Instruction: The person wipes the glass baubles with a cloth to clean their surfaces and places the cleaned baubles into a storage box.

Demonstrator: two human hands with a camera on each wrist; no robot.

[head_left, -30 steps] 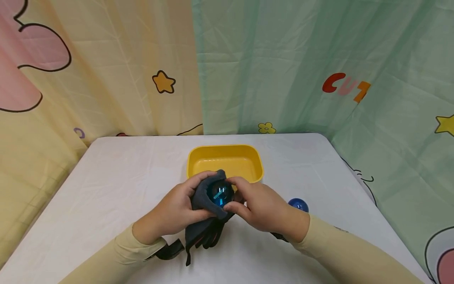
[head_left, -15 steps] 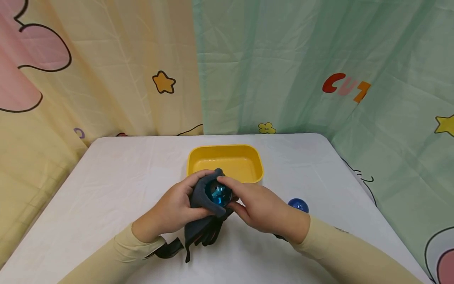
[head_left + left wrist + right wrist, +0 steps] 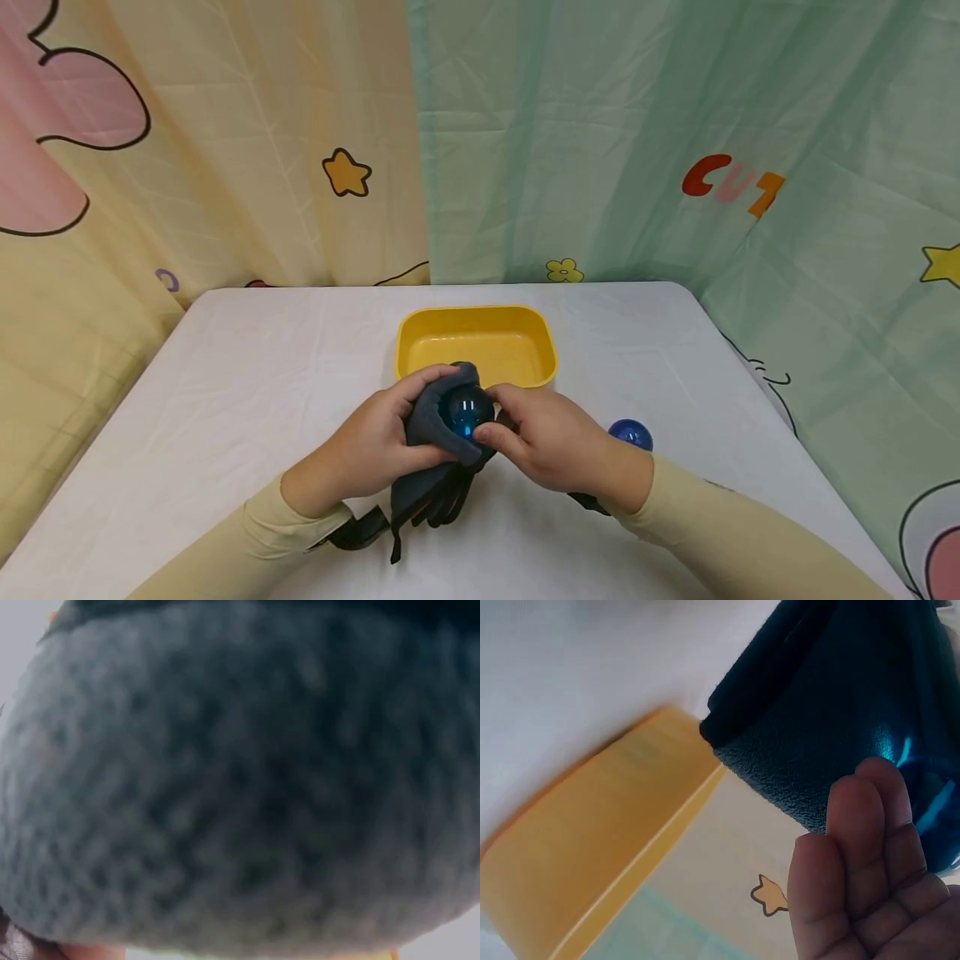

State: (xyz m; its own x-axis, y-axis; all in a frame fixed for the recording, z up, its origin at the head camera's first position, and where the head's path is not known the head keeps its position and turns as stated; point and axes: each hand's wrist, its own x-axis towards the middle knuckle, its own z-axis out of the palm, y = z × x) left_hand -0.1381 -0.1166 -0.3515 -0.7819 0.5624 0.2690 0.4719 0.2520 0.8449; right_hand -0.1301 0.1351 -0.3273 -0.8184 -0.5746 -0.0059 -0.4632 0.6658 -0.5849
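Observation:
A shiny blue ball sits in the fold of a dark grey fleece cloth, above the table. My left hand grips the cloth from the left, thumb in front and fingers behind. From the right, my right hand pinches the ball between thumb and fingers. Black finger-like ends hang below the cloth; I cannot tell whether they belong to it. In the left wrist view, the blurred cloth fills nearly everything. The right wrist view shows fingers against the ball.
A yellow rectangular tray stands just behind my hands on the white table. Another blue ball lies on the table at the right, partly behind my right forearm. Printed curtains hang behind the table.
My right fingers moved left over the ball, then back to its right side, and the reflections on the ball shifted. Cloth and left hand moved only slightly.

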